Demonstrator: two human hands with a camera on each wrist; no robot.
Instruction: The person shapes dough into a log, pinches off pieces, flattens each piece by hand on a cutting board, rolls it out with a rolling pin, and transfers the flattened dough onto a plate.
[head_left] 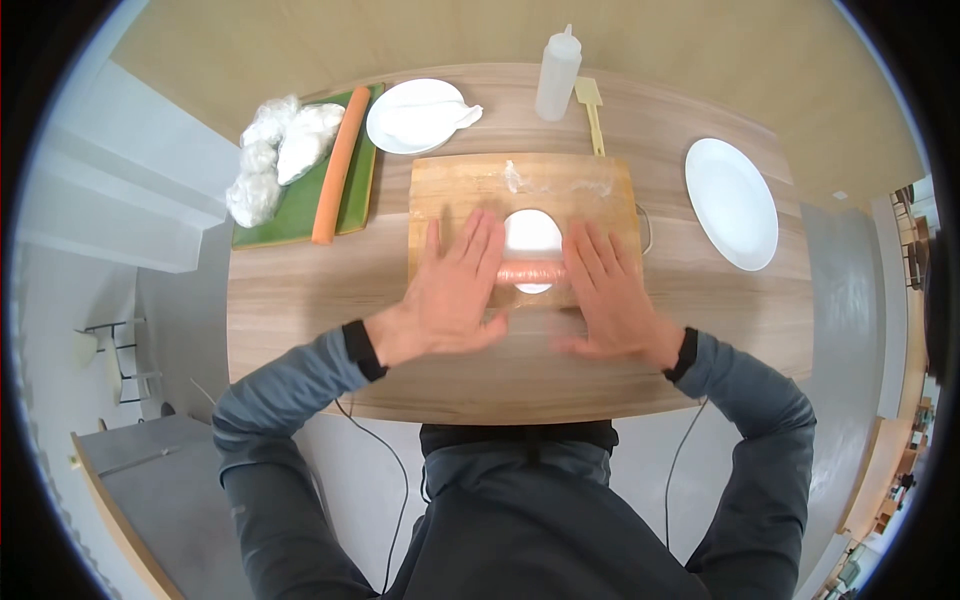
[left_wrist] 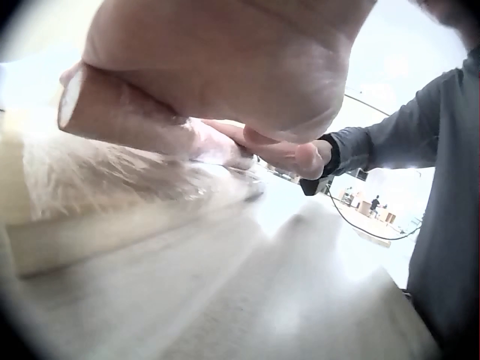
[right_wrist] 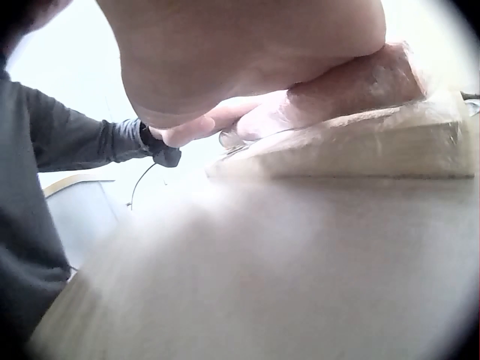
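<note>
Under both palms lies a rolling pin, its middle showing between the hands. It crosses the lower part of a round, flat piece of white dough on a wooden board. My left hand presses on the pin's left part, fingers straight and pointing away from the body. On the right part rests my right hand, its fingers straight too and slightly blurred. In the left wrist view the pin's pale round end sticks out beneath the palm. Clear plastic film covers the board beneath it.
A green board at the back left bears a long orange roll and white lumps in clear plastic. Behind the wooden board are a white plate with a cloth, a squeeze bottle and a spatula. An oval plate lies right.
</note>
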